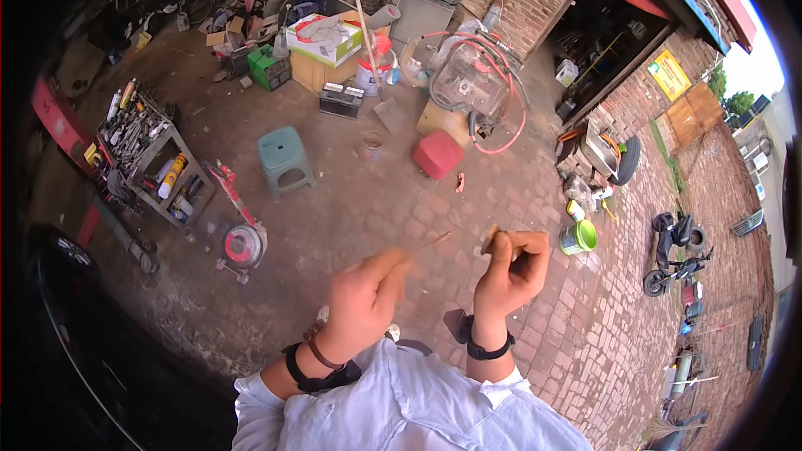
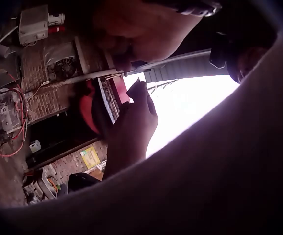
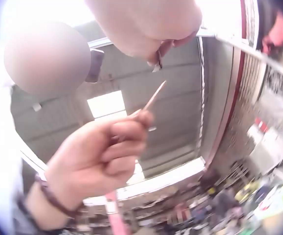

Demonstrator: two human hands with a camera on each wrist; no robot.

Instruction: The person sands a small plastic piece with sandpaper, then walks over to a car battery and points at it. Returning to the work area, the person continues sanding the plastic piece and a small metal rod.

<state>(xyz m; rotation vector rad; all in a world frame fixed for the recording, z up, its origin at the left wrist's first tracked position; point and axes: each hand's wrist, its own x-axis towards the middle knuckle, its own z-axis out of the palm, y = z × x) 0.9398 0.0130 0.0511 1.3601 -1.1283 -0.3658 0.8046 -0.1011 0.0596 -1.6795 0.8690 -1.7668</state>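
Left hand (image 1: pixel 364 301) curled, pinching thin stick (image 3: pixel 155 95), right hand (image 1: pixel 514 274) curled, pinching small piece (image 1: pixel 489 240)

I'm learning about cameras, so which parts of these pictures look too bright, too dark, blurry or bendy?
Head: the wall bends, edges go black, and the left hand and stick look smeary. Left wrist: the sky glares white while the cloth is nearly black. Right wrist: washed-out and hazy, with a glaring white patch in the roof.
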